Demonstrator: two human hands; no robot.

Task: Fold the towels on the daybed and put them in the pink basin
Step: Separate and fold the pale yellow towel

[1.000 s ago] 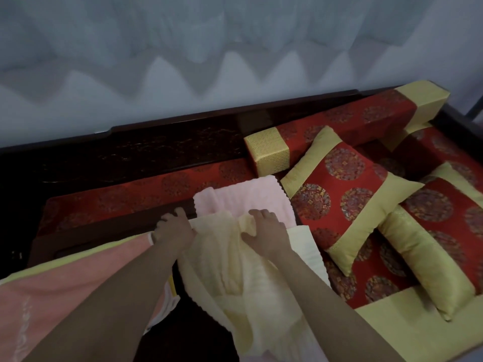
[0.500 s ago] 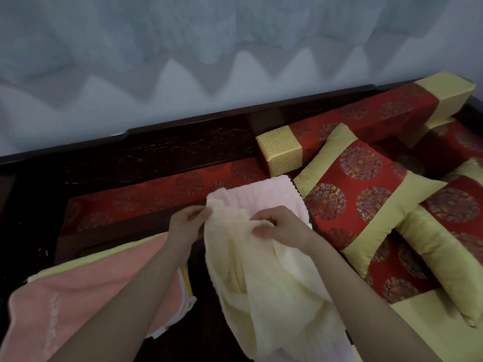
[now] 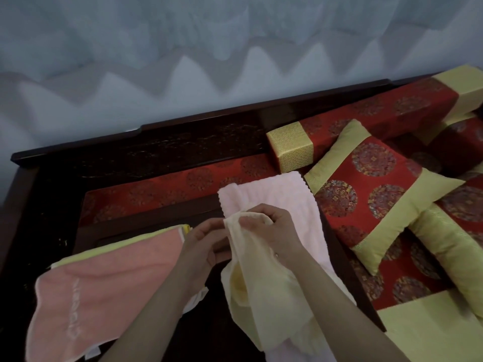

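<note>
Towel (image 3: 251,278), pale yellow, hangs bunched over the pink towel (image 3: 271,197) on the daybed (image 3: 162,189); right hand (image 3: 271,231) pinches its top edge, left hand (image 3: 206,241) grips beside it.

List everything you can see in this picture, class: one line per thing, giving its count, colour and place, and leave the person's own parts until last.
Cream yellow terry towel: one, pale yellow, bunched and hanging from both hands at centre.
Pale pink ribbed towel: one, light pink, lying behind and under the yellow one.
Salmon pink towel with stitched lettering: one, lower left, lying on a yellow-green layer.
Red and gold brocade cushions: at least two, right.
Red and gold bolster: one, along the back rail.
Dark wooden daybed frame: one, across the back.
Left hand: one, by the towel's edge.
Right hand: one, pinching the towel's top.
</note>
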